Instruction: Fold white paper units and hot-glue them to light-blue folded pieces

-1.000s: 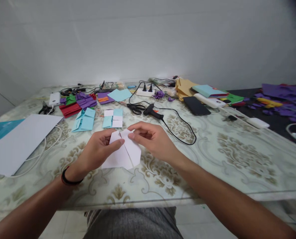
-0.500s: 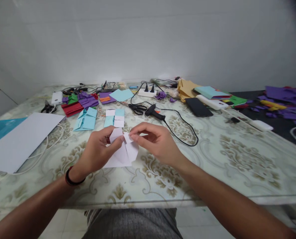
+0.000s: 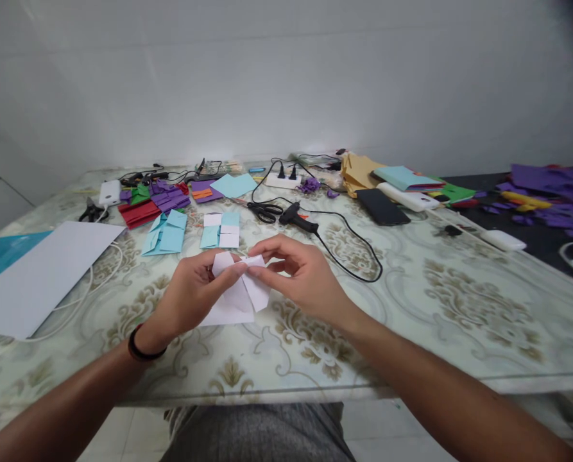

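Observation:
Between my hands is a folded sheet of white paper [image 3: 235, 295], held just above the tablecloth with a slit-like fold line down its middle. My left hand [image 3: 194, 282] grips its left side, thumb on top near the upper edge. My right hand [image 3: 293, 269] pinches the upper right flap between thumb and fingers; the fingertips of both hands nearly meet there. Just beyond lie a blue-and-white woven paper square [image 3: 220, 230] and a folded light-blue paper piece [image 3: 165, 232].
A black glue gun [image 3: 298, 218] with a looping cord and black scissors [image 3: 264, 212] lie beyond my hands. White sheets [image 3: 50, 276] rest at the left. A dark phone [image 3: 382, 206], a power strip [image 3: 283, 179] and purple paper scraps [image 3: 550, 192] are farther off.
My right fingers have moved slightly left, closer to my left thumb. The paper's upper right flap is now bent over more under my fingertips. The view has shifted a little.

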`<state>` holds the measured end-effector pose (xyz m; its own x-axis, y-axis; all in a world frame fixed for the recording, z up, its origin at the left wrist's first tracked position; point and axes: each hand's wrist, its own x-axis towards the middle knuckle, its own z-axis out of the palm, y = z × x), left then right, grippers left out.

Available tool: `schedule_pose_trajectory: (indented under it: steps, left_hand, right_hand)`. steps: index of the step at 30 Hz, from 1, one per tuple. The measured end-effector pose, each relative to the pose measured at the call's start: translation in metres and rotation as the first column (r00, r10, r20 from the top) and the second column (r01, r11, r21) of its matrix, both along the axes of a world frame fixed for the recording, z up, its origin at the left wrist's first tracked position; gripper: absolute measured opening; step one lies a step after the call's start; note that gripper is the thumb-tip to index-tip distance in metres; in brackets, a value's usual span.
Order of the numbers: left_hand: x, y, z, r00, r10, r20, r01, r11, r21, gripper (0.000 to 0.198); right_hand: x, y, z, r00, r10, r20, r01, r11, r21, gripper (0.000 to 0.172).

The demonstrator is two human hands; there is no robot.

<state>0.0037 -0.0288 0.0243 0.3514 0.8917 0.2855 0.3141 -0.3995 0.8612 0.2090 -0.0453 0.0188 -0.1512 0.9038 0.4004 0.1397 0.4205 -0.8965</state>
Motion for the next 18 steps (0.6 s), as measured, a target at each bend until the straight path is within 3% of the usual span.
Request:
schedule_pose_trajectory:
  steps: [7, 18]
  left_hand:
    - [-0.0027, 0.0010, -0.0003, 0.998, 0.059, 0.020, -0.059, 0.998, 0.026, 0.028]
    - [-0.0005, -0.0008, 0.0009, 0.991, -0.072, 0.113, 0.061, 0.993, 0.104, 0.015]
  right_hand:
    - [0.0049, 0.0016, -0.0005, 0.983, 0.127, -0.136, -0.133, 0.990, -0.040, 0.018]
    - [0.0054, 0.0034, 0.0021, 0.982, 0.110, -0.156, -0.106, 0.994, 0.036, 0.002]
